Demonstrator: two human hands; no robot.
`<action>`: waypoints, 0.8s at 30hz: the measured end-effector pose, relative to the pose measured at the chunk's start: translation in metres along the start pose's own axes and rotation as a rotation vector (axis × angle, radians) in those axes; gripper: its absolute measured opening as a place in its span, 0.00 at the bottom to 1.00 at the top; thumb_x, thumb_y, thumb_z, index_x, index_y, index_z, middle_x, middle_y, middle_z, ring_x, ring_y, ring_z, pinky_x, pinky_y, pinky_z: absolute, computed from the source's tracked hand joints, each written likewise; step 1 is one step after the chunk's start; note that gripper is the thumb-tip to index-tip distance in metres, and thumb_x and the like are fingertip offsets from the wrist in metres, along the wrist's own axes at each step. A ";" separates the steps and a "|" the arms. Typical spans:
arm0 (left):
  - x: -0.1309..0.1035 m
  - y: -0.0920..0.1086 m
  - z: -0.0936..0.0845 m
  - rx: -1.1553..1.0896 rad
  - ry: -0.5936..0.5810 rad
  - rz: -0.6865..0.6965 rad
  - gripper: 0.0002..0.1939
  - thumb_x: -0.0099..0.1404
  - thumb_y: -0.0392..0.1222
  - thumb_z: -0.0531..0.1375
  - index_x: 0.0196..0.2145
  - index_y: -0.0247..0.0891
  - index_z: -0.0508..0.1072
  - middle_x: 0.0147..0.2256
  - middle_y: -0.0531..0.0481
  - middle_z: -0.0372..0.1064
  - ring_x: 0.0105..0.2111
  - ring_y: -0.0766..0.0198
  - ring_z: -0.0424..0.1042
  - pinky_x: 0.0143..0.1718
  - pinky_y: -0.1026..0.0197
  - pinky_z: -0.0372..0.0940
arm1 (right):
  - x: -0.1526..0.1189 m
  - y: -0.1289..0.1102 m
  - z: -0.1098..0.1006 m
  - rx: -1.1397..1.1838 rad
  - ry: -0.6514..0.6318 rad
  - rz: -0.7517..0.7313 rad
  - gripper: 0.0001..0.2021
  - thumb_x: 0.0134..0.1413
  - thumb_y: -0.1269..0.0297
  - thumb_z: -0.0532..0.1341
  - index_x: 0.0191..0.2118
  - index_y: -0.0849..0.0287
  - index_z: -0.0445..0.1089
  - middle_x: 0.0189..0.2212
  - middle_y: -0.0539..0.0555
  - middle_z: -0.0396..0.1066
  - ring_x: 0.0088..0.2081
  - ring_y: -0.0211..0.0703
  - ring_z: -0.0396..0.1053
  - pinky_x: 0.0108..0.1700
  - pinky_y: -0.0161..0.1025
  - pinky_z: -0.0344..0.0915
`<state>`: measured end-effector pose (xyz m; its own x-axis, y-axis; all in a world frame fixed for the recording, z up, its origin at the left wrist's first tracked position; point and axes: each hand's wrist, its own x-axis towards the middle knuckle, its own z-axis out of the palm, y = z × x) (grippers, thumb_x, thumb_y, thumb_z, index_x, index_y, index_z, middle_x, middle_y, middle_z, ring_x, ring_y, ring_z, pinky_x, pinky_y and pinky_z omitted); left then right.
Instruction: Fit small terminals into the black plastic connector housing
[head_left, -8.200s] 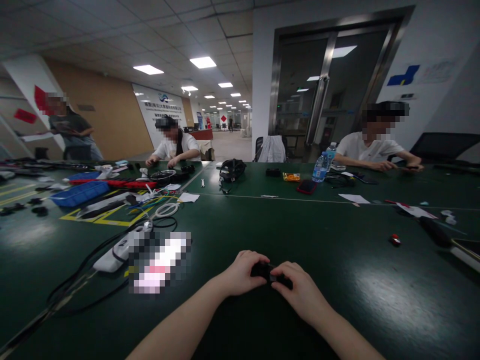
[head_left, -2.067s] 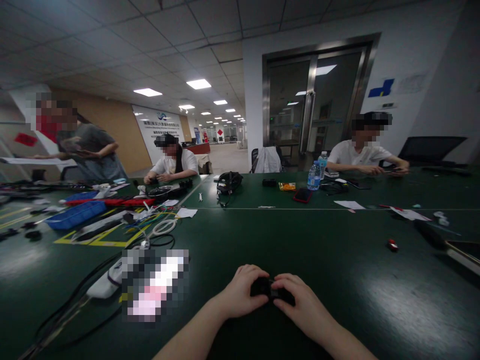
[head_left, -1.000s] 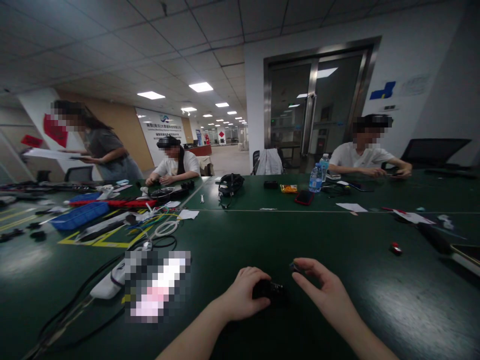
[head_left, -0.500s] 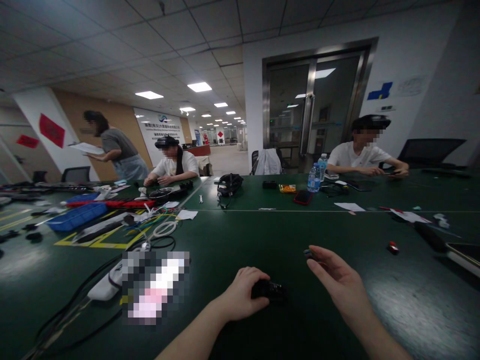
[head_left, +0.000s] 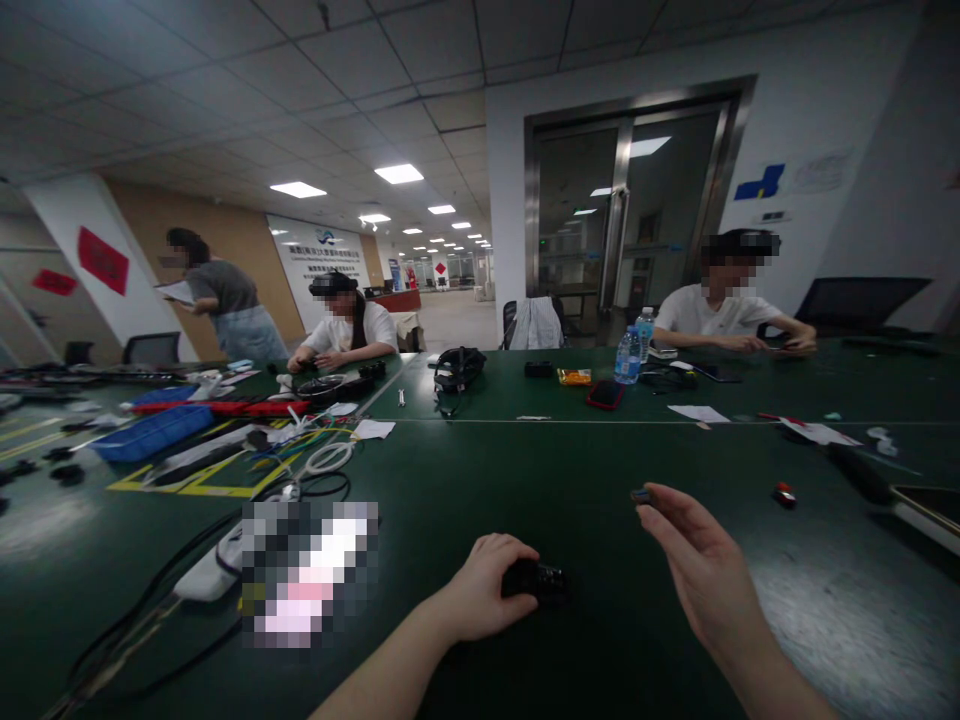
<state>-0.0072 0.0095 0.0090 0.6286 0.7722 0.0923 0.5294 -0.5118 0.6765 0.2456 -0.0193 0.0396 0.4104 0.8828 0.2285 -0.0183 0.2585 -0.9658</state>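
Note:
Near the front of the green table, my left hand (head_left: 487, 588) is closed around a small black device (head_left: 550, 580), which lies on the tabletop. Its right end sticks out past my fingers, and its kind is not clear. To the right, my right hand (head_left: 694, 560) is raised over the table. Thumb and fingertips pinch a small dark piece (head_left: 640, 496), too small to name. Beyond that hand, a little red and black object (head_left: 784, 495) rests on the table.
A white power strip (head_left: 214, 565) with black cables lies left, beside a blurred bright patch. Further back are a blue tray (head_left: 154, 435), a black headset (head_left: 459, 370), a water bottle (head_left: 628, 358) and a red-edged phone (head_left: 605, 395). Two people sit across the table; another stands behind.
My right hand has moved a little to the right with the small piece still pinched. My left hand stays on the black device. The standing person's papers have shifted right.

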 end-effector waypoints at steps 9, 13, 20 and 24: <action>-0.001 0.002 -0.002 -0.025 -0.004 -0.009 0.23 0.55 0.41 0.62 0.50 0.45 0.65 0.49 0.48 0.62 0.51 0.52 0.57 0.52 0.49 0.53 | -0.001 -0.012 0.003 0.059 0.042 0.043 0.21 0.35 0.52 0.68 0.39 0.53 0.70 0.37 0.54 0.72 0.42 0.52 0.69 0.45 0.48 0.67; -0.001 0.002 -0.002 -0.027 -0.008 -0.009 0.23 0.56 0.41 0.62 0.49 0.45 0.65 0.48 0.48 0.62 0.51 0.53 0.57 0.52 0.50 0.54 | -0.002 -0.013 0.004 0.072 0.059 0.036 0.21 0.35 0.52 0.68 0.39 0.53 0.70 0.37 0.54 0.72 0.42 0.52 0.69 0.45 0.49 0.66; -0.001 0.004 -0.002 -0.017 -0.001 0.003 0.23 0.55 0.41 0.62 0.49 0.45 0.65 0.48 0.48 0.62 0.50 0.54 0.58 0.53 0.50 0.52 | -0.001 -0.012 0.003 0.109 0.071 0.060 0.20 0.34 0.55 0.69 0.38 0.52 0.70 0.37 0.52 0.72 0.43 0.51 0.68 0.45 0.48 0.66; -0.001 0.005 -0.003 -0.023 -0.012 -0.008 0.23 0.56 0.41 0.62 0.49 0.45 0.64 0.48 0.48 0.62 0.51 0.53 0.58 0.52 0.51 0.53 | -0.001 -0.011 0.003 0.113 0.063 0.062 0.20 0.35 0.55 0.69 0.38 0.52 0.70 0.37 0.52 0.72 0.43 0.50 0.68 0.45 0.47 0.66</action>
<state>-0.0075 0.0075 0.0145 0.6312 0.7717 0.0777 0.5215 -0.4964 0.6940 0.2427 -0.0223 0.0505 0.4612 0.8732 0.1576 -0.1465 0.2501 -0.9571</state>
